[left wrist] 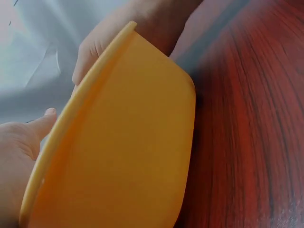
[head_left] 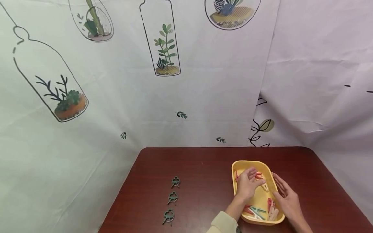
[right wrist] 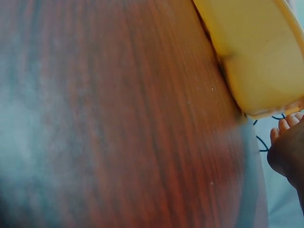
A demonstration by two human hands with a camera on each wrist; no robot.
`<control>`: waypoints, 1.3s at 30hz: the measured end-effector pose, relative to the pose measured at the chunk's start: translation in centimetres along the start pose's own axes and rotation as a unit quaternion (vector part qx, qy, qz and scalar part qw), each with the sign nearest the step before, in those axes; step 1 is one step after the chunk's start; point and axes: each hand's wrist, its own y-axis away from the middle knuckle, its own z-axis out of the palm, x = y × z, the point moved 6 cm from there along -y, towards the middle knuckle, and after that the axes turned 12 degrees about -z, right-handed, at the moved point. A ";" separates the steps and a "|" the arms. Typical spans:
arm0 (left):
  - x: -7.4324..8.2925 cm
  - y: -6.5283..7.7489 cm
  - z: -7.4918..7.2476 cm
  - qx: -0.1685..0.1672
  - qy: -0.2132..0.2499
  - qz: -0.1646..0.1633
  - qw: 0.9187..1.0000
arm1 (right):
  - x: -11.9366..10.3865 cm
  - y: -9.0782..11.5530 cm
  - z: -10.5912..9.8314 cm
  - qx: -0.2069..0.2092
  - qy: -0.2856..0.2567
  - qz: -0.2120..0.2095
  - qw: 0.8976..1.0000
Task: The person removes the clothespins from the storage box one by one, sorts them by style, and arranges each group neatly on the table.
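Wood-grained bench (head_left: 204, 191), creased printed cloth (head_left: 204, 97) behind; left grip (head_left: 247, 186) spread, empty, over a round-cornered yellow tray (head_left: 258, 199) of pegs (head_left: 273, 213); right grip (head_left: 288, 199) loosely extended at its side.

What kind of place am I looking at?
Possibly a makeshift tabletop workspace indoors; the wider room isn't visible. A dark reddish table stands before a plant-printed cloth backdrop, and on it sits a yellow tray of coloured clips.

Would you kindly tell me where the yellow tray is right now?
In the head view, the tray sits right of centre on the table, the left hand over it and the right hand at its right side.
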 end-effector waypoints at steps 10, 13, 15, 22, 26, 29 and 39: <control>-0.7 -0.2 0.2 0.003 -0.088 -0.006 0.996 | 0.0 -0.1 -0.1 0.010 -0.014 -0.014 1.000; -0.8 -0.2 0.5 0.000 -0.118 0.002 0.993 | 0.0 -0.1 -0.2 0.009 -0.024 -0.013 1.000; -0.8 -0.2 0.7 -0.003 -0.140 0.003 0.990 | 0.1 -0.1 -0.2 0.008 -0.024 -0.012 1.000; -1.1 -0.2 0.8 0.003 -0.227 0.003 0.974 | -0.1 -0.1 -0.1 0.003 -0.017 -0.003 1.000; -1.3 -0.2 0.7 0.005 -0.268 -0.007 0.963 | -0.1 -0.1 0.0 0.002 -0.016 0.000 1.000; -1.3 -0.1 0.8 0.003 -0.280 -0.009 0.960 | -0.1 -0.2 0.0 0.002 -0.016 0.000 1.000; -1.2 0.2 0.9 0.000 -0.307 -0.002 0.952 | -0.2 0.1 0.0 -0.007 0.005 0.011 1.000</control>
